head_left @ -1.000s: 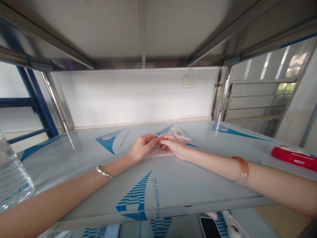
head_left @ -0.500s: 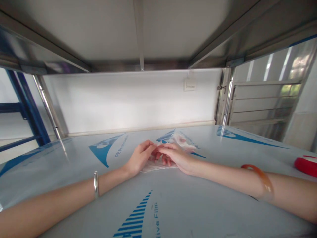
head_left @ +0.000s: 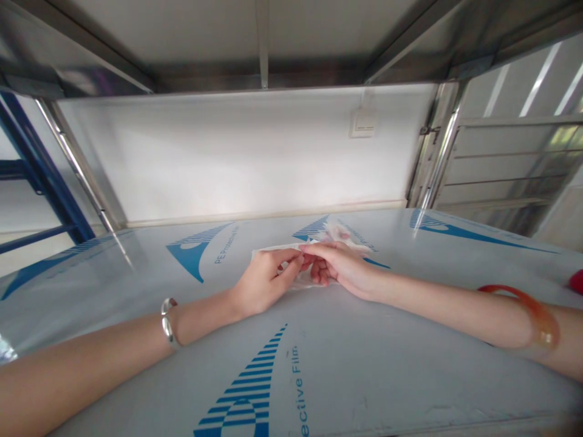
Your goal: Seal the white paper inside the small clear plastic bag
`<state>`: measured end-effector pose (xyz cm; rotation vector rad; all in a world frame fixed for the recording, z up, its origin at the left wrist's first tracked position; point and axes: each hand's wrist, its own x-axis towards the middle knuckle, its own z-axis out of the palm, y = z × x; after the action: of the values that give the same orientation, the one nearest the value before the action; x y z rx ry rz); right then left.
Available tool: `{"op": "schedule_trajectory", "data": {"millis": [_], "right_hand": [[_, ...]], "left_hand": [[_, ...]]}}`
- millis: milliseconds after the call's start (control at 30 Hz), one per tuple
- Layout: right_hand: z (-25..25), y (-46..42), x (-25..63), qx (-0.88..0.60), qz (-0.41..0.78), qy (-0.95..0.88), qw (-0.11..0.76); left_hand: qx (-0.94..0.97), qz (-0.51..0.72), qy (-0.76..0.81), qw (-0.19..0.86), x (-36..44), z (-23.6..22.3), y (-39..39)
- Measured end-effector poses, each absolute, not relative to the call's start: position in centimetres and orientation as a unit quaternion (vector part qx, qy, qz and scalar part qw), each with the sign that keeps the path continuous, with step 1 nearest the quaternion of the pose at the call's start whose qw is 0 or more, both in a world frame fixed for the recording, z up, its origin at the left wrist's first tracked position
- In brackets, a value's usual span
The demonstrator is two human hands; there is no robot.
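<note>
Grip: we find both hands closed on a clear plastic packet (head_left: 334, 232), pinching it between them — neither has let go.

Left hand (head_left: 266, 282): it comes in from the lower left, with its fingers (head_left: 291, 258) pressed along the packet's near edge.

Right hand (head_left: 341, 267): it comes in from the right, its fingers (head_left: 319, 255) reaching across to meet the left hand's fingertips, and two fingers curl under the plastic.

Packet: we see it at the middle of the frame, lying on the table and partly covered by both hands. A pale strip sticks out to the left, and a crumpled part with pinkish print spreads behind the right hand.

Bangles: a silver bangle (head_left: 167, 323) sits on the left wrist, and an amber bangle (head_left: 540, 318) circles the right forearm.

Table: a steel table (head_left: 136, 291) lies under everything, covered in protective film (head_left: 255, 388) with a blue print.

Around: a red object (head_left: 576, 281) sits at the right edge of the frame — too cut off for us to name. Ahead, we see a white wall (head_left: 228, 152) with a switch plate (head_left: 363, 123), and a steel shelf (head_left: 182, 36) runs overhead.
</note>
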<state>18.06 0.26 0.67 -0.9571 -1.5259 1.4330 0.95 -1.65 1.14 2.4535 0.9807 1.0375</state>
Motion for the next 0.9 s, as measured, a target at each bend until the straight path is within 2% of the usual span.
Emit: {"op": "schedule_trajectory", "data": {"millis": [267,667,900], "right_hand": [[0.84,0.04,18.07,-0.382,0.548,-0.632,0.394],[0.42,-0.02,18.18,-0.397,0.53,-0.618,0.424],[0.27,-0.08,18.02,-0.397,0.514,-0.62,0.44]], "left_hand": [[0.843,0.375,0.352,0.156,0.68,0.82,-1.32],[0.837,0.39,0.338,0.181,0.7,1.04,-1.31],[0.809,0.417,0.341,0.234,0.69,1.03,-0.94]]}}
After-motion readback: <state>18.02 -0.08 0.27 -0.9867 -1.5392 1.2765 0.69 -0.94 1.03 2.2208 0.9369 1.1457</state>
